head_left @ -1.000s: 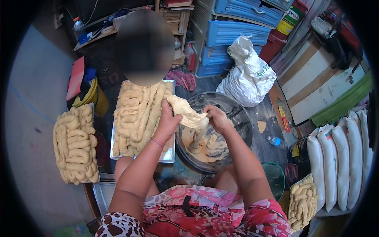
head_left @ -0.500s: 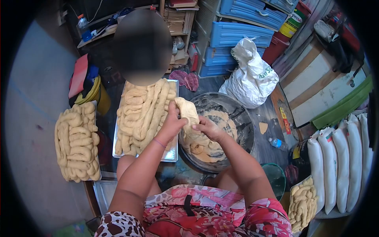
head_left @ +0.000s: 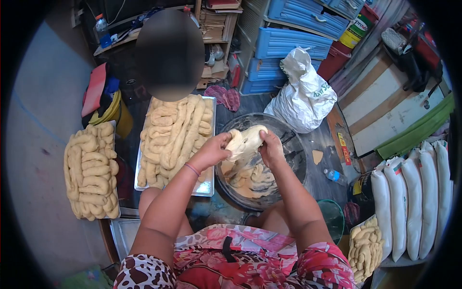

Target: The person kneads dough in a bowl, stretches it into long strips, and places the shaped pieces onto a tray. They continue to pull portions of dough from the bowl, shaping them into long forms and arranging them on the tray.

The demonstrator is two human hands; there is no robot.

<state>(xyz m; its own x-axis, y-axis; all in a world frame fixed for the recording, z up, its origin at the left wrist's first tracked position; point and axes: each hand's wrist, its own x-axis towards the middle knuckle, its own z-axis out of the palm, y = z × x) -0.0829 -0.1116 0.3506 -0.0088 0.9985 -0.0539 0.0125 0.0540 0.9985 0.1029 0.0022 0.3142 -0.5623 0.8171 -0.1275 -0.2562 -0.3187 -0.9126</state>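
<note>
We hold the dough (head_left: pixel 246 138) over the bowl (head_left: pixel 303 166), just above the batch lying in it; our left hand (head_left: pixel 211 152) grips its left end, our right hand (head_left: pixel 271 147) its right, both clenched on it; we judge it best to squeeze evenly, low over the bowl, so bits fall inside; the tray (head_left: pixel 206 189) lies just beside.

Soft matt dough (head_left: pixel 246 138) — dull metal basin (head_left: pixel 293 144).
</note>
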